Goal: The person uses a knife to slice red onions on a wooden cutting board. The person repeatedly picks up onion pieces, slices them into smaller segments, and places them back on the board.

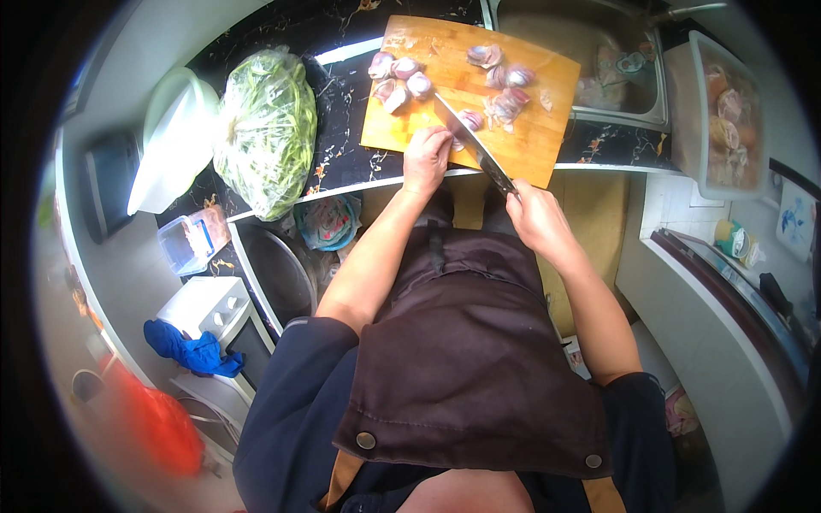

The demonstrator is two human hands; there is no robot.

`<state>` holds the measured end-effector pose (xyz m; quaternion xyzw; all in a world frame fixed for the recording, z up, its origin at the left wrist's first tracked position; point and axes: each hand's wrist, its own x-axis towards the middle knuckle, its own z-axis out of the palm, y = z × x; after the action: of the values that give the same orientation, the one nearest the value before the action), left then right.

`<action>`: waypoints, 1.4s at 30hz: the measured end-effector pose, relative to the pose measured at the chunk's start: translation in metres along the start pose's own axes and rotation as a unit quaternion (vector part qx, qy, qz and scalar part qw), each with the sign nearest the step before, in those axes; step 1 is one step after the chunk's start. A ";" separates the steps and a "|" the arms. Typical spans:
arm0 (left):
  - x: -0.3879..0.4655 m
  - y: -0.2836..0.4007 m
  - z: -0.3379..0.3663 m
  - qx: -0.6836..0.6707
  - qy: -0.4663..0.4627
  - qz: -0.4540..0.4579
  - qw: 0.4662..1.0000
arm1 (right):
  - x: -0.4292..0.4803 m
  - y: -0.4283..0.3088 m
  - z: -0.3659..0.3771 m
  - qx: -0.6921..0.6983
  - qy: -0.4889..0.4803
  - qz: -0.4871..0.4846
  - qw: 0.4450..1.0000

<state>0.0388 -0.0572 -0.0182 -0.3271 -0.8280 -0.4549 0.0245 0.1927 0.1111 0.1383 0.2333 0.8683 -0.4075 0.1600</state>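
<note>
My right hand grips the handle of a kitchen knife. Its long blade slants up and left over a wooden cutting board. With fingers bunched, my left hand pinches a small purple-and-white piece at the blade's near side. Past the blade lies a striped piece, apparently red onion or shallot. Smooth purplish bulbs form a group at the board's left. Rougher pieces with papery scraps lie on its right half.
A plastic bag of green vegetables and a pale basin stand left on the black counter. At right are a metal sink and a translucent bin of bulb-like pieces. A lidless-looking plastic box sits near the left corner.
</note>
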 end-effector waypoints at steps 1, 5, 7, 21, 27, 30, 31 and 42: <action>0.001 0.001 0.000 -0.001 -0.002 0.002 1.000 | 0.001 0.000 0.000 -0.006 -0.001 0.002 1.000; 0.000 -0.001 0.000 -0.003 -0.006 0.008 1.000 | 0.002 -0.001 0.002 -0.018 -0.005 0.010 1.000; 0.001 -0.001 -0.001 -0.002 -0.008 0.009 1.000 | 0.004 -0.005 0.002 -0.028 -0.014 0.015 0.999; 0.003 0.001 0.001 -0.009 -0.006 0.000 1.000 | 0.026 -0.028 0.021 -0.032 -0.016 0.044 0.998; 0.001 -0.004 -0.001 -0.003 -0.016 -0.005 1.000 | -0.006 -0.005 0.015 -0.045 -0.040 0.065 0.996; 0.003 -0.004 -0.001 -0.016 -0.019 0.000 1.000 | 0.018 -0.019 0.023 -0.054 -0.028 0.057 0.996; 0.005 -0.003 -0.001 -0.017 -0.021 0.000 1.000 | 0.029 -0.023 0.025 -0.054 -0.023 0.051 0.997; 0.007 -0.003 -0.006 -0.048 -0.020 0.001 0.999 | 0.026 0.003 0.037 -0.041 -0.008 0.024 0.999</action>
<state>0.0298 -0.0589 -0.0146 -0.3379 -0.8053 -0.4871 -0.0070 0.1756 0.0908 0.1014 0.2442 0.8769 -0.3696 0.1865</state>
